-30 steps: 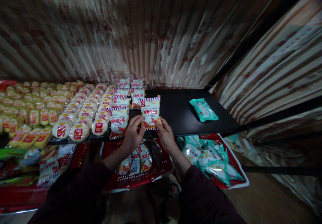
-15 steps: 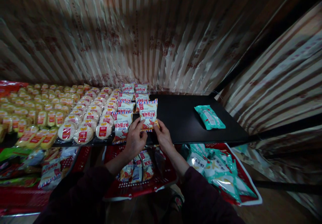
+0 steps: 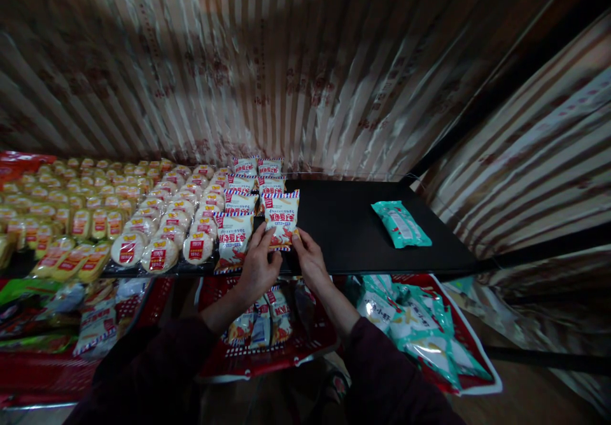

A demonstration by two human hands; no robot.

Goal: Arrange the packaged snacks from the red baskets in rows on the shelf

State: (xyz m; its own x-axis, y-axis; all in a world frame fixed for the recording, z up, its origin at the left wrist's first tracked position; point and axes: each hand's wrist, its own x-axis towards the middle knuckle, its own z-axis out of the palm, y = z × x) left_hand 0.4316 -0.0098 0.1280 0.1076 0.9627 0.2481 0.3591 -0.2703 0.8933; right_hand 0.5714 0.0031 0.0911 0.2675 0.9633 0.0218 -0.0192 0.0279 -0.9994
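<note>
Both my hands hold one white snack bag (image 3: 281, 216) with red lettering and a striped top edge, at the shelf's front half. My left hand (image 3: 260, 261) grips its lower left corner, the fingers curled in. On the lower right corner, the thumb and fingers of my right hand (image 3: 309, 256) pinch the bag. Left of it lies a matching snack bag (image 3: 233, 239), the front one of a column. Behind the held bag, another column of the same bags (image 3: 271, 185) runs to the back of the shelf.
Round wrapped rice crackers (image 3: 198, 247) and yellow wrapped cakes (image 3: 81, 221) fill the left of the black shelf (image 3: 334, 234). A teal bag (image 3: 401, 223) lies at right. Below stand red baskets: one basket (image 3: 305, 352) with white bags, another with teal bags (image 3: 424, 329).
Hardly anything differs. My hands keep the same hold on the snack bag, and the whole view has shifted very slightly.
</note>
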